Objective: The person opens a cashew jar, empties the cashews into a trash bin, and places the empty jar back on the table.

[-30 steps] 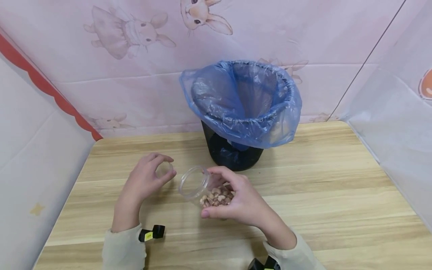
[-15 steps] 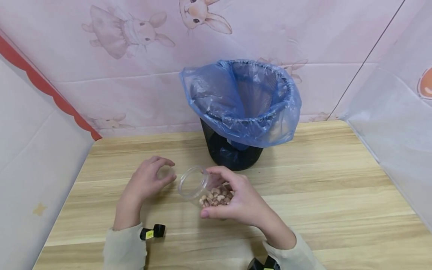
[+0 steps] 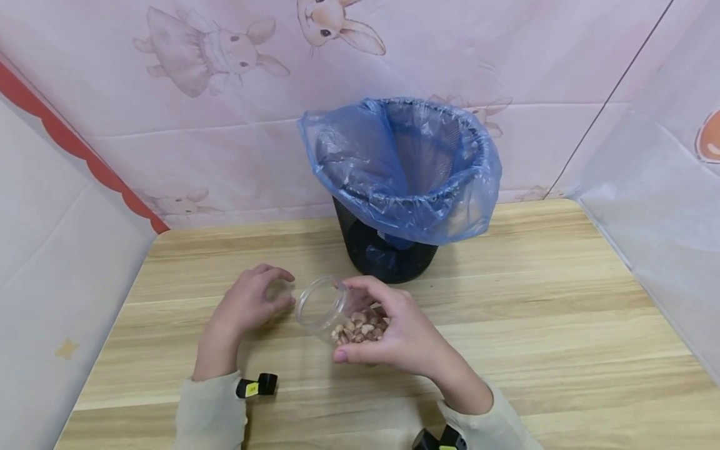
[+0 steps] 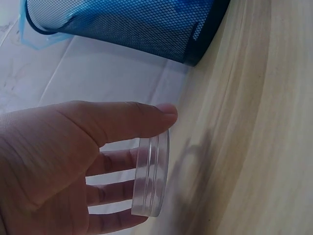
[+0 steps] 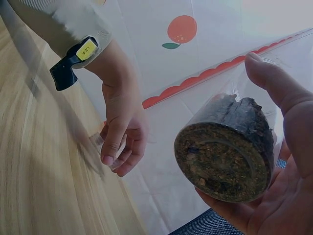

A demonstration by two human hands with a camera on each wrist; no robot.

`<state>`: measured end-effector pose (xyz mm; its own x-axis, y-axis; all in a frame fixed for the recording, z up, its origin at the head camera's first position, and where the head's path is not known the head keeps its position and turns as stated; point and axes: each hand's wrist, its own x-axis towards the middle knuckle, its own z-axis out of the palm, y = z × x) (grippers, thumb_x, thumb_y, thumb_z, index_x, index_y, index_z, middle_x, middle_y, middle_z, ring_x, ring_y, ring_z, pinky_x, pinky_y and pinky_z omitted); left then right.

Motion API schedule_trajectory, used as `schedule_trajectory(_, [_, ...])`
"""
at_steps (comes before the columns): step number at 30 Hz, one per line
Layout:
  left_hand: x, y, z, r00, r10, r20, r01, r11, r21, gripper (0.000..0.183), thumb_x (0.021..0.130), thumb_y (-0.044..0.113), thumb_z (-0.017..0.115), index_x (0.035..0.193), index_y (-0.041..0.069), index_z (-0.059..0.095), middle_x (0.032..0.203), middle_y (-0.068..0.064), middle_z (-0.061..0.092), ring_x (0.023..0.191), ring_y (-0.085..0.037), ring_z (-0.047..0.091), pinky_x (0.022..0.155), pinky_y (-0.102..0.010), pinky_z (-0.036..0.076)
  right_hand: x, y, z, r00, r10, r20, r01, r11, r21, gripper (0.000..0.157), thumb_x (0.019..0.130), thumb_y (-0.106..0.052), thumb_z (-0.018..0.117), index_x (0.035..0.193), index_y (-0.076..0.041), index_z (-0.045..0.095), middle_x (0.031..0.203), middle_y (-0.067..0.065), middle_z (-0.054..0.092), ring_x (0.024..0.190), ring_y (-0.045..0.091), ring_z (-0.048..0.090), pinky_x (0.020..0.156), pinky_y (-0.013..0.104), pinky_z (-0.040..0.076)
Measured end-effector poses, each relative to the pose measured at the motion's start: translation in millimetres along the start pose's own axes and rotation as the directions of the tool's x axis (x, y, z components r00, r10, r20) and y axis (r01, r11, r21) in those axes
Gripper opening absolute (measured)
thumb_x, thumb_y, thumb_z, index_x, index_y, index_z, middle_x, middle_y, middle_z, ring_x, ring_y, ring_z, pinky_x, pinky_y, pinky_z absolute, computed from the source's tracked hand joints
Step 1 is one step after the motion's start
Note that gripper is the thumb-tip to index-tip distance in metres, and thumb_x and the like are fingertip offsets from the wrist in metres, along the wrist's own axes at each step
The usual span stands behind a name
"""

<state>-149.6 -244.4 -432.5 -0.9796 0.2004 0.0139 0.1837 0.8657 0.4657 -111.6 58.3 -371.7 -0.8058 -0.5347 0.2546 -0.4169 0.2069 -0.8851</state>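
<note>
In the head view my left hand (image 3: 242,307) is left of centre, close over the table. It pinches a clear round plastic lid (image 4: 151,178) by its edge, thumb on one side and fingers on the other. My right hand (image 3: 407,331) grips a clear plastic jar (image 5: 222,161) round its body. The jar lies tilted, its uncovered mouth pointing left toward the lid. Brown and tan dried pieces (image 3: 360,329) fill the lower part of the jar. Lid and jar mouth are close together in the head view.
A black mesh bin (image 3: 388,262) stands behind the hands at the table's back. Its blue plastic liner (image 3: 360,156) folds out over the rim. The wooden table (image 3: 551,325) meets a pink printed backdrop (image 3: 236,150) at the back, with pale side walls.
My left hand has moved slightly right and toward the front with the lid, nearer the jar mouth. The right hand and jar have hardly moved.
</note>
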Motion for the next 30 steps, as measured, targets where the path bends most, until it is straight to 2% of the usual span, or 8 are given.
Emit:
schedule_trajectory(12, [3.1, -1.9, 6.2, 0.999, -0.025, 0.044, 0.024, 1.000, 0.006, 0.040, 0.082, 0.027, 0.082, 0.118, 0.017, 0.069, 0.128, -0.015, 0.062, 0.121, -0.041, 0.054, 0.103, -0.062, 0.040, 0.5, 0.6, -0.5, 1.000, -0.007, 0.002, 0.007, 1.000, -0.008, 0.078, 0.065, -0.031, 0.094, 0.133, -0.028, 0.057, 0.113, -0.010, 0.067, 0.102, 0.010, 0.064, 0.086, 0.033, 0.055])
schedule_trajectory(30, [1.5, -2.1, 8.7, 0.999, -0.031, 0.042, 0.031, 1.000, -0.001, 0.042, 0.075, 0.019, 0.087, 0.114, 0.017, 0.070, 0.126, -0.015, 0.064, 0.122, -0.044, 0.052, 0.104, -0.064, 0.038, -0.1, 1.0, -0.5, 1.000, -0.014, 0.001, 0.014, 1.000, -0.012, 0.078, 0.065, -0.031, 0.094, 0.134, -0.029, 0.056, 0.114, -0.010, 0.067, 0.102, 0.010, 0.064, 0.086, 0.033, 0.055])
